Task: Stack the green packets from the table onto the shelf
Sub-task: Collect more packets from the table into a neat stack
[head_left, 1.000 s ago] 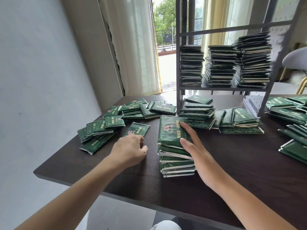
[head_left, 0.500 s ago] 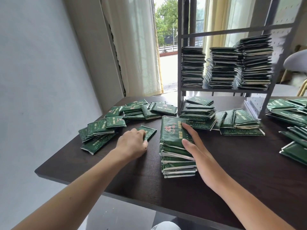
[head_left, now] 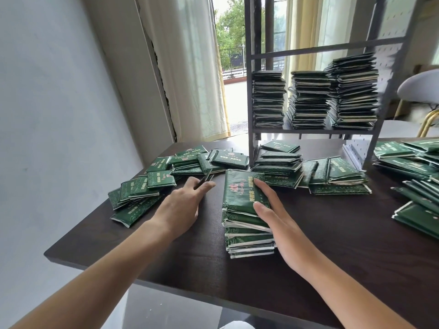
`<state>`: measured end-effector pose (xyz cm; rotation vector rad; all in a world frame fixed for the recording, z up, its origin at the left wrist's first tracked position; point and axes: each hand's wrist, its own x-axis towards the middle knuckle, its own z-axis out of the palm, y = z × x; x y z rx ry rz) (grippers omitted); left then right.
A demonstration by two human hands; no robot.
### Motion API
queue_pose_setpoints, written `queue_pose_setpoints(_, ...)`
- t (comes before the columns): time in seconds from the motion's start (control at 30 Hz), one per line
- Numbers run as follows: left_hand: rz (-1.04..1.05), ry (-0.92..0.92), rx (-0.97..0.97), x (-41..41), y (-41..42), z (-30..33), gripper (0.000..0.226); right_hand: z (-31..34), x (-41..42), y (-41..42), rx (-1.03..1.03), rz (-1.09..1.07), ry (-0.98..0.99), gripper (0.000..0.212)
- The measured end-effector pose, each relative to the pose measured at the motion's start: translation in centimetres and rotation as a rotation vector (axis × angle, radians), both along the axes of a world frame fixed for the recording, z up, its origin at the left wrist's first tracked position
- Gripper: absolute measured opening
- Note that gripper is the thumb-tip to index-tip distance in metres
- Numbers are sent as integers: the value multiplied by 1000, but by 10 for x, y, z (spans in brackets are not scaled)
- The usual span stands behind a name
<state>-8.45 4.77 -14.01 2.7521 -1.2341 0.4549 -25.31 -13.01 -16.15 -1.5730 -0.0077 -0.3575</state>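
Head view: left hand [head_left: 181, 205] pinches one packet [head_left: 203, 178]; right hand [head_left: 273, 210] lies flat against the stack [head_left: 247, 210]

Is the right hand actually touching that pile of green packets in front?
Touching. The head view shows the right hand lying against the pile, fingers on its top packet.

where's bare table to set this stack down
Bare wood lies right of the right hand, before the right-side packets, and along the near table edge. Crowded: left packets, and under the shelf.
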Motion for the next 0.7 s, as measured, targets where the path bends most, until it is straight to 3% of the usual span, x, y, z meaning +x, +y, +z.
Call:
queue_pose_setpoints(0.13,34,84,-83,-9,-1,3,40,-3,1,-1,-3,-4,8,63)
queue_pose_setpoints(0.27,55,125,-41,-16,0,8,69,-3,2,-1,7,-7,8,63)
queue_pose_setpoints(0.37,34,128,-312,-24,-3,20,67,-3,2,-2,6,-10,16,64)
queue_pose_setpoints(0.53,-2,-15,-655,-48,-17,46,32,-3,3,-1,29,1,20,63)
queue_pose_setpoints(0.7,-184,-178,-768,-63,-25,64,20,-3,0,-1,-19,-19,27,65)
